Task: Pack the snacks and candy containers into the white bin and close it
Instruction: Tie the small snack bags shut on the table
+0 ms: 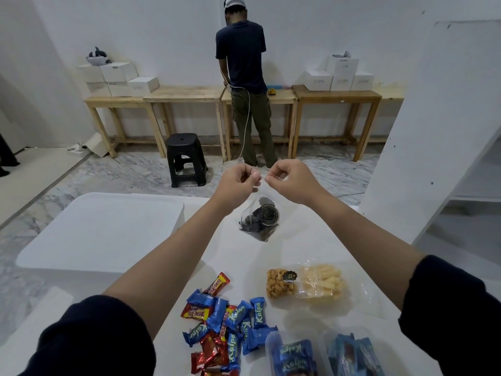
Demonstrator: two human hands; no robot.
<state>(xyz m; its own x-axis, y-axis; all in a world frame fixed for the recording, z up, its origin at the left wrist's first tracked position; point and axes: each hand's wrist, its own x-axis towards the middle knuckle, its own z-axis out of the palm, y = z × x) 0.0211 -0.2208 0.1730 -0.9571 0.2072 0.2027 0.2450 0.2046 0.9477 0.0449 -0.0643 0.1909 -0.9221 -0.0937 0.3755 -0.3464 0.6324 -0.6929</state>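
My left hand [238,181] and my right hand [290,180] pinch the top edge of a clear plastic bag [260,221] of dark coiled candy, which hangs above the white table [311,240]. The white bin [100,232] with its lid on stands at the left. A pile of blue and red wrapped snacks [225,324] lies near me. Two clear bags of fried snacks [306,284] lie to its right. Two clear containers [322,356] with blue wrappers inside stand at the bottom right edge.
A person in a dark shirt [241,58] stands with their back turned at wooden benches [184,96] along the far wall. White boxes [119,77] are stacked there. A black stool [185,158] stands on the marble floor.
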